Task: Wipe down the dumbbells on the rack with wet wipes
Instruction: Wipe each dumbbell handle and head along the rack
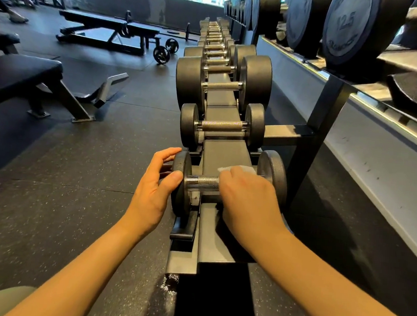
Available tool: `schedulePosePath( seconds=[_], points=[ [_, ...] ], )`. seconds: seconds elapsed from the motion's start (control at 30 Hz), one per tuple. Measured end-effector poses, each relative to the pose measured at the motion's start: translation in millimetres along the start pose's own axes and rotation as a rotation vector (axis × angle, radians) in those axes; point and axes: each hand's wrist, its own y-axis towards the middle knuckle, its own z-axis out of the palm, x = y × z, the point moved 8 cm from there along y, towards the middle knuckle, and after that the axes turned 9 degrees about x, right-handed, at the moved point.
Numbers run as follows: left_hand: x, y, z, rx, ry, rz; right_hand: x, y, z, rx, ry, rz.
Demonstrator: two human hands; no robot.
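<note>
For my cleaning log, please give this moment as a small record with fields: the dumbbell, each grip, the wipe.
dumbbell: nearest on the lower rack, in its cradle
left grip: holds its left head, thumb on the rim
right grip: wraps the wipe around the handle
wipe: white, mostly under the right grip

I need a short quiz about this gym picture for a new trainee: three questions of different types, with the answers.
1. True or false: the right hand holds a white wipe against the nearest dumbbell.
2. Which part of that dumbbell does the left hand grip? A) its handle B) its left end C) its right end
3. Fill in: the upper-shelf dumbbell closest to the camera is marked ___.

Key: 1 true; 2 B; 3 12.5
</note>
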Motion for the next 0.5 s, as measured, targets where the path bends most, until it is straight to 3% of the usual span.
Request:
schedulePosePath(
  seconds=[0.1, 0.17, 0.23, 0.3, 0.4, 0.43, 0.5],
  points=[
    [-26, 0, -10, -0.033, 0.258, 0.055, 4, -6, -2, -0.048, 0.044, -0.085],
    [-70, -4, -6, -0.08, 0.572, 0.254, -1, -13, -3, -0.036, 0.041, -0.104],
    [-105, -3, 26, 0.06, 0.789, 0.412, -3, -13, -9, -0.027, 0.039, -0.129],
    [-106, 3, 62, 0.273, 0.856, 0.344, -1, -12, -18, 0.017, 0.026, -0.195],
    [-96, 11, 82, 0.289, 0.798, 0.249, -13, -19, -23, 0.18, 0.019, -0.297],
    [-92, 13, 85, 0.263, 0.796, 0.253, -23, -23, -33, 0.121, 0.097, -0.296],
    [-85, 20, 95, 0.235, 0.837, 0.257, -66, -29, -55, -0.12, 0.413, -0.11]
  ],
)
